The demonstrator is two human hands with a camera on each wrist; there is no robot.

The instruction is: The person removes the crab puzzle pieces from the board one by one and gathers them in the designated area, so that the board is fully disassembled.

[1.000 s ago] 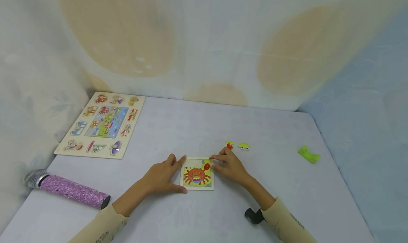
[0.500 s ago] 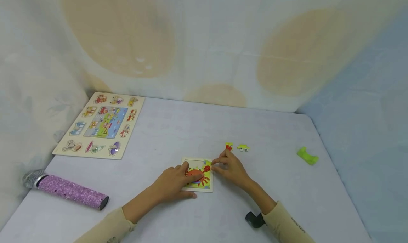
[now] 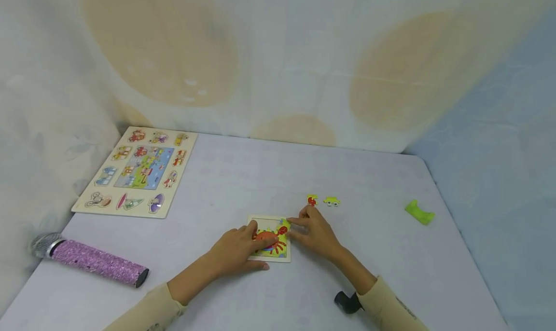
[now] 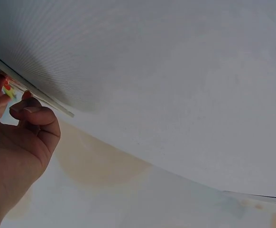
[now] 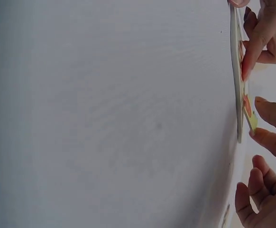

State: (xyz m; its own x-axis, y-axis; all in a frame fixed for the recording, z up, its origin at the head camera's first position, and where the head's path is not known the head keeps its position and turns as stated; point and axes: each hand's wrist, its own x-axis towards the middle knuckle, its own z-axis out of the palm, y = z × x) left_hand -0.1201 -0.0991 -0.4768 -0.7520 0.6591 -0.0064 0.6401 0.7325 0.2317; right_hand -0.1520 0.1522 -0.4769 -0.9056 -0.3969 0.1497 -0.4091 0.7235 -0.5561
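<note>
A small square crab jigsaw puzzle (image 3: 278, 260) in a pale frame lies on the table, its upper left bare of picture. My left hand (image 3: 232, 254) rests over its left part, with the index finger pressing on the orange crab and the thumb by the lower edge. At the upper right corner, my right hand (image 3: 318, 235) pinches a puzzle piece (image 3: 284, 225) with a red claw on green between thumb and index finger. In the right wrist view this puzzle piece (image 5: 251, 114) stands tilted up from the board. The left palm hides part of the frame.
Beyond the right hand lie a red-and-yellow puzzle piece (image 3: 312, 200) and a yellow-green one with eyes (image 3: 331, 201). A green curved object (image 3: 419, 212) is far right. Left are a peg puzzle board (image 3: 167, 210) and purple glitter microphone (image 3: 100, 262). A black object (image 3: 347, 302) lies by the right sleeve.
My left hand has shifted right from the frame's left edge onto the crab picture. The right hand keeps its grip at the upper right corner, and the claw piece now sits slightly tilted.
</note>
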